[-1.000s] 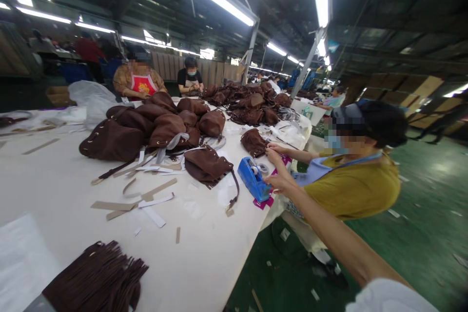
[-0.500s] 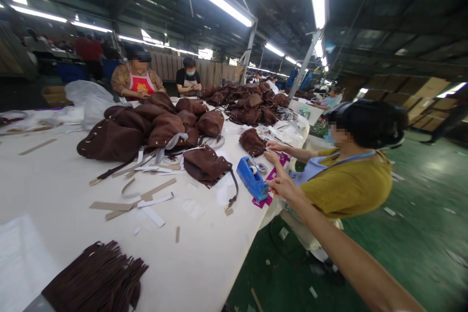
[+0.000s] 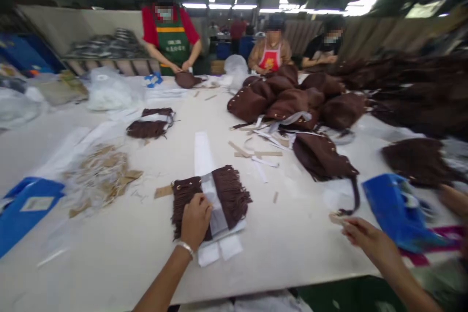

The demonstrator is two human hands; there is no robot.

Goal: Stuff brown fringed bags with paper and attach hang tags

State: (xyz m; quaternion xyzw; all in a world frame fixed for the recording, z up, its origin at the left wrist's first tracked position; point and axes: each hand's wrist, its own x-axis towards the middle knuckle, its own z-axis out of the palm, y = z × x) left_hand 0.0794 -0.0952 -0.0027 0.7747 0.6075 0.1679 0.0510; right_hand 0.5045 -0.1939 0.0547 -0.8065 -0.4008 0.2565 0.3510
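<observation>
Fringed bag (image 3: 229, 196), beneath left hand (image 3: 196, 217)

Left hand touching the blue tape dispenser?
Apart: the head view shows white tabletop between the left hand, at the fringed bag, and the tape dispenser.

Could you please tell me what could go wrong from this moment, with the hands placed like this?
The left hand rests on the fringed bag; pressing might shift the white strips sticking out beneath it.
The right hand is close to the dark strap and might snag it.
It could also bump the blue tape dispenser beside it.
</observation>
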